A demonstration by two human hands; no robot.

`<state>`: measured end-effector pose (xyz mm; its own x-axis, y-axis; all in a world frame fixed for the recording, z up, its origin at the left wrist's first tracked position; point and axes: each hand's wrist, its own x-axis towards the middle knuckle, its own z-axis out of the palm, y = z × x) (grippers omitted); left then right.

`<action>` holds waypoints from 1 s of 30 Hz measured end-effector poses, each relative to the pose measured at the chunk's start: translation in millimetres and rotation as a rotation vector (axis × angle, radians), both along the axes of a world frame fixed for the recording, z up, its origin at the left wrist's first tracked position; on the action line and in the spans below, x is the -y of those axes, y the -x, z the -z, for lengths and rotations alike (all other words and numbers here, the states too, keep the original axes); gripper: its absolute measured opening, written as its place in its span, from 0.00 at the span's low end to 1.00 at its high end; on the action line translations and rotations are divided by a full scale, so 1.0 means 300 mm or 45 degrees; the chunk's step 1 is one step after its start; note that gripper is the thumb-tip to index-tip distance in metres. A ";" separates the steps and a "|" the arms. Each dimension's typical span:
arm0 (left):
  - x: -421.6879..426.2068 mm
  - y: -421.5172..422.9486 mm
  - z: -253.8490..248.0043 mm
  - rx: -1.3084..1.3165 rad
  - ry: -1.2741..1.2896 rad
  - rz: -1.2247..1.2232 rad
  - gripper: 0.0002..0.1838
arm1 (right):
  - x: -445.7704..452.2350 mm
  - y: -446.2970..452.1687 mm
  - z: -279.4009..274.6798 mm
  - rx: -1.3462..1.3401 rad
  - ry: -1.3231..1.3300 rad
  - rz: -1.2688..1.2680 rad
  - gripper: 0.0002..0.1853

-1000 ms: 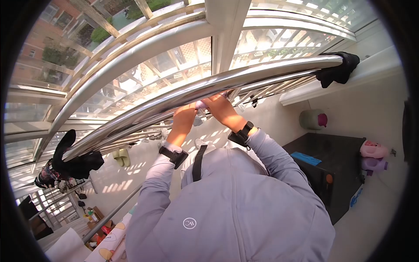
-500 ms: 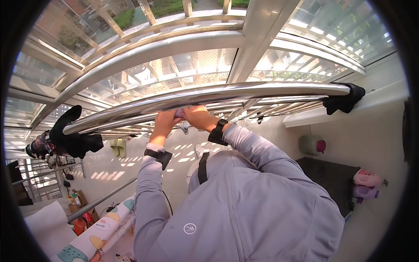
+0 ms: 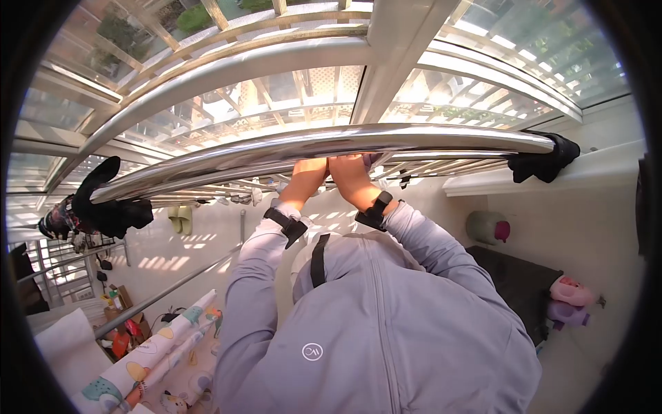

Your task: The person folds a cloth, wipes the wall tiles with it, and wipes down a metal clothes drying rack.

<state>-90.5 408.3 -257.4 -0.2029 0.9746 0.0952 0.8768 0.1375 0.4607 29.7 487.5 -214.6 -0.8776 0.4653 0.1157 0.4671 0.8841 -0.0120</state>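
Both my hands are raised under a long, shiny metal rail [image 3: 276,153] of a drying rack, side by side and almost touching. My left hand [image 3: 308,178] bends at the wrist, and its fingertips disappear behind the rail. Just to its right, my right hand [image 3: 350,181] reaches up with its fingers curled and mostly covered by the rail. A small purple piece [image 3: 373,159] shows beside the right fingers; its kind is unclear. Thinner metal bars [image 3: 441,165] run behind the rail. White clip-like pieces [image 3: 256,196] hang left of my hands.
Black cloth items hang at the rail's left end [image 3: 114,207] and right end [image 3: 541,159]. Windows [image 3: 289,96] lie beyond. Below are green slippers [image 3: 181,219], a grey bar [image 3: 172,293], a patterned roll [image 3: 148,355], a dark mat [image 3: 514,283] and pink and purple containers [image 3: 571,293].
Both hands have shifted right along the rail. The purple piece, earlier between my hands, now shows right of my right hand. My view has tilted slightly.
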 end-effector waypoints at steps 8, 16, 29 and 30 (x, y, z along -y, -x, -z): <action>0.233 0.216 -0.049 0.123 -0.035 -0.047 0.10 | 0.011 0.152 0.148 -0.364 0.671 -0.378 0.14; 0.225 0.223 -0.008 0.101 0.157 -0.127 0.15 | 0.034 0.154 0.157 -0.520 0.495 -0.387 0.11; -0.022 -0.004 0.023 -0.015 0.148 0.009 0.11 | -0.077 -0.063 0.166 -0.341 -0.191 -0.160 0.17; -0.012 0.008 0.029 0.021 0.124 0.029 0.11 | -0.078 -0.062 0.164 -0.320 -0.149 -0.173 0.17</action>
<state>-92.8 412.0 -266.2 -0.1817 0.9834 -0.0031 0.8725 0.1627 0.4607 48.2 510.8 -263.7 -0.8681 0.3165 0.3825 0.3399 0.9405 -0.0068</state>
